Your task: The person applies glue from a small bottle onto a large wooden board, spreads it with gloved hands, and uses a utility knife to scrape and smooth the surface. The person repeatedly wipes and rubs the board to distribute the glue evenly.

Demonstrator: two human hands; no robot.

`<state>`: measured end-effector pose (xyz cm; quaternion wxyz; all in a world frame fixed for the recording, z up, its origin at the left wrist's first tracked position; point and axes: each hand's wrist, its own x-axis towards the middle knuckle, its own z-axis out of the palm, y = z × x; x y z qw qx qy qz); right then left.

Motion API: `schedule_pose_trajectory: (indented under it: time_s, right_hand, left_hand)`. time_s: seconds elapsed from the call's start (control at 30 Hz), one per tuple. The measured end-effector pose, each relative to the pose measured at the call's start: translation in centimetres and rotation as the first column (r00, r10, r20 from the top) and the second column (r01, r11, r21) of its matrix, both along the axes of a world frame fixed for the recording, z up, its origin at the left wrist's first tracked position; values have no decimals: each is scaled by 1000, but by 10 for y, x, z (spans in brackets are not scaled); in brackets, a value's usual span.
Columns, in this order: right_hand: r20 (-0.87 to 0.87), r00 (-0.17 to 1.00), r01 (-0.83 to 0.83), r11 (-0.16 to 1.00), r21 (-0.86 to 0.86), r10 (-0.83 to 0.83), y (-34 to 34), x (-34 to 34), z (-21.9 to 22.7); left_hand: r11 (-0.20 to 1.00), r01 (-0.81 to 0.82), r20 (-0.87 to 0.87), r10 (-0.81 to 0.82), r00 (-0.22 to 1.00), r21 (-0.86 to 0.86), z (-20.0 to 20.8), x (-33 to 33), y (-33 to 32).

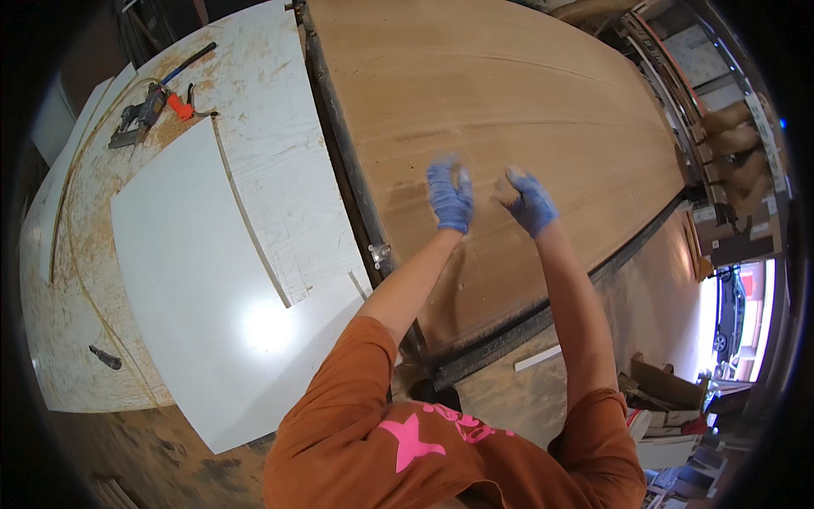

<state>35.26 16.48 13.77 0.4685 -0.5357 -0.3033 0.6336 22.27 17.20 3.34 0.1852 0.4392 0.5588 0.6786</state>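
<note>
My left hand [450, 198], in a blue fabric glove, is over the broad brown, dust-covered board [526, 93] in front of me. Its fingers are stretched out with the thumb apart, and the fingertips are smeared by motion. My right hand [532, 202], gloved the same way, is a short way to the right. Its thumb and fingers are apart, also a little blurred. The palms roughly face each other across a small gap, and nothing shows in either hand. Whether the hands touch the board, I cannot tell.
Left of the board is a white, dusty table [263, 110] bearing a large white panel [203, 254], a nail gun [148, 110] with a blue hose, and a small dark cutter-like tool [105, 357]. A dark metal edge [339, 127] separates the surfaces. A white strip [538, 358] lies lower right.
</note>
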Motion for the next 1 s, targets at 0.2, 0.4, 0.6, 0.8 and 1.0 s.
schedule_pose_trajectory:
  time_s: [0.2,0.4,0.6,0.8,1.0]
  right_hand:
    - [80,983,-168,986,8,167,97,-41,-54]
    - [526,828,-281,956,86,196,151,-68,-102]
    - [821,530,-516,849,115,211,172,-63,-102]
    - [878,465,-702,555,446,-118,164,-39,-81]
    - [971,-81,-884,466,34,-225,133,-41,-93]
  left_hand:
    - [953,-291,271,261,927,80,-22,-28,51]
    - [943,-332,490,272,828,38,-18,-23,54]
    - [866,-498,551,396,735,41,-15,-28,90]
    - [849,-527,537,430,726,32,-12,-34,96]
    - [861,-509,581,423,695,-17,-5,-36,98]
